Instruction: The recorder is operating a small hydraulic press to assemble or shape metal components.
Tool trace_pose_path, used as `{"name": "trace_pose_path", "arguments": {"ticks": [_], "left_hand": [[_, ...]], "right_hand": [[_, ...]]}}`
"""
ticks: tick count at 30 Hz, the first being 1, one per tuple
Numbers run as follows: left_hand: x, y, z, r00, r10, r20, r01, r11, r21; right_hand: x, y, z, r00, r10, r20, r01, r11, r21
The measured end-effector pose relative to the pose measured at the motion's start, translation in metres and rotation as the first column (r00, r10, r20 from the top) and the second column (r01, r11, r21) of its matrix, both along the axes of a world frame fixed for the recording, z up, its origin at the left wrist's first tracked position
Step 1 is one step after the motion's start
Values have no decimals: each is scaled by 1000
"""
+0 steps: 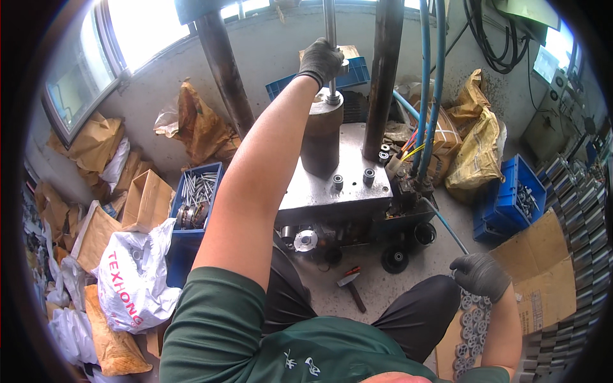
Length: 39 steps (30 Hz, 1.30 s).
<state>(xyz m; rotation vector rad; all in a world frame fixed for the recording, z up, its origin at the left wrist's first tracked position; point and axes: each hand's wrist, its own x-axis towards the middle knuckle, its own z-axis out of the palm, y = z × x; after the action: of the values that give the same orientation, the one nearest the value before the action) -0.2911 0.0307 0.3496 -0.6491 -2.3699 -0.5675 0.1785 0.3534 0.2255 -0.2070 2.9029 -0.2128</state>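
Left hand [320,60], in a dark glove, is raised far ahead; its fingers are clenched around the thin steel rod [330,38] that stands upright above the dark cylinder [321,137]. The cylinder stands on the grey metal press plate [348,185], between two thick rusty columns [220,70].

Right hand [480,276], also gloved, is low at the near right, above a stack of round toothed metal parts [472,322] lying on cardboard [543,268]. Its fingers are curled; whether they grip one of the parts I cannot tell.

Two small bushings [353,179] sit on the plate just right of the cylinder. Blue hoses [431,89] run down at the right of the plate. A hammer [352,287] lies on the floor near the knees. A blue crate of metal pins [196,195] stands at left, with a white plastic bag [134,274] nearer.
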Motion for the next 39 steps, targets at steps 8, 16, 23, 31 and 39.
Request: {"name": "trace_pose_path", "arguments": {"ticks": [8, 16, 23, 31, 39], "left_hand": [[7, -1, 2, 999, 33, -4, -33, 999, -37], [13, -1, 1, 999, 10, -46, -13, 999, -50], [13, 1, 3, 999, 6, 45, -9, 998, 67], [17, -1, 2, 999, 33, -34, -35, 998, -61], [12, -1, 2, 1000, -20, 22, 19, 999, 38]], "right_hand": [[0, -4, 7, 963, -224, -151, 167, 932, -321], [-16, -3, 1, 844, -148, -516, 17, 968, -251], [-147, 29, 61, 314, -5, -949, -3, 1000, -6], [-167, 52, 60, 447, -9, -894, 91, 995, 36], [-34, 25, 22, 944, 34, -328, -91, 983, -162]]}}
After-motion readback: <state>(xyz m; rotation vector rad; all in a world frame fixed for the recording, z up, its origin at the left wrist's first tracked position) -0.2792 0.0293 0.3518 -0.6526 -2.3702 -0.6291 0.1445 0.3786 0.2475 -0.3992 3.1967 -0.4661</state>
